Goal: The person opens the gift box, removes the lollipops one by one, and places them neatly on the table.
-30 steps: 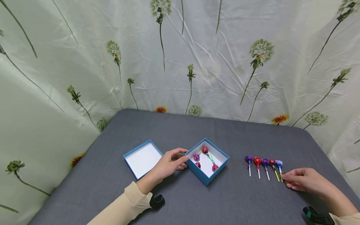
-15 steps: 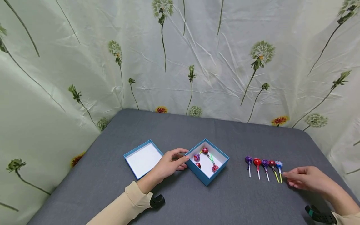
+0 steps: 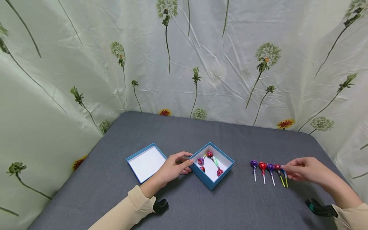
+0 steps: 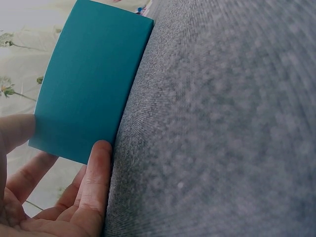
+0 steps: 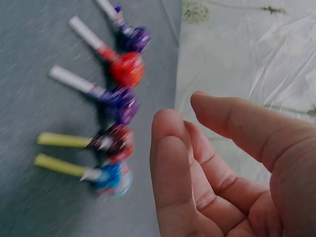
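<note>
While my left hand point(image 3: 173, 167) pinched a corner of the blue box point(image 3: 202, 176) with lollipops point(image 3: 219, 172) inside, my right hand point(image 3: 306, 171), empty, thumb parted from fingers point(image 5: 172, 168), hovered just beside the blue lollipop point(image 5: 110, 178) ending a row of five point(image 5: 123, 104) on the gray cloth point(image 3: 244, 207).

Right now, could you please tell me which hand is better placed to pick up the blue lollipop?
The right hand, I think: it is near the blue lollipop and holds nothing, while the left hand grips the box.
</note>
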A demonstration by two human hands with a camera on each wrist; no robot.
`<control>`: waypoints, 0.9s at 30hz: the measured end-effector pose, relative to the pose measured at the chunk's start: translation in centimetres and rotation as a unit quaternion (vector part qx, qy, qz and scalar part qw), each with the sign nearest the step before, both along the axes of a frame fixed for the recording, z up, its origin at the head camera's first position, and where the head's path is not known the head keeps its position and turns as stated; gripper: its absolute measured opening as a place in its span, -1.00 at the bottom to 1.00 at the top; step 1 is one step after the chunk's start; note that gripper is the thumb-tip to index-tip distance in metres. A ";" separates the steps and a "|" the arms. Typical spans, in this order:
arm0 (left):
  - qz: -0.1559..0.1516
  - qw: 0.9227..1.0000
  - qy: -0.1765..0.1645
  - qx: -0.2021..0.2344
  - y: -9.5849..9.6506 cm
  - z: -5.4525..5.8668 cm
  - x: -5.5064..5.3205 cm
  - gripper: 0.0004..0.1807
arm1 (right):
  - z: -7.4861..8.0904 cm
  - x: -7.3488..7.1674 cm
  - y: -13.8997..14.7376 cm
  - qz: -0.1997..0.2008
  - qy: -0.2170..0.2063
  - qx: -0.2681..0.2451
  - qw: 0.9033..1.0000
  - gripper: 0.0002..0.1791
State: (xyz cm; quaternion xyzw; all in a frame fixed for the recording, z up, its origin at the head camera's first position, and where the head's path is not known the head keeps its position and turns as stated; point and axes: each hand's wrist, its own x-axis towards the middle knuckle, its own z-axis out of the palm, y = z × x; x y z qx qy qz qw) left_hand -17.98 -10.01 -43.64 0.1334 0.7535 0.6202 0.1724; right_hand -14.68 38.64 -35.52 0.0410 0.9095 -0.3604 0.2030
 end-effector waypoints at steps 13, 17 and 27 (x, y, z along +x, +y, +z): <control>-0.001 1.000 -0.001 0.000 0.0 0.0 0.0 -0.56 | 3.0 -2.0 -5.3 0.068 0.048 0.020 0.996 -0.61; -0.001 1.000 -0.001 -0.001 -0.1 0.0 0.0 -0.56 | 3.6 -2.4 -7.2 0.090 0.066 0.022 0.993 -0.65; -0.003 1.000 -0.002 0.001 -0.3 -0.1 0.0 -0.54 | 4.7 -3.6 -11.5 0.114 0.069 0.011 0.991 -0.69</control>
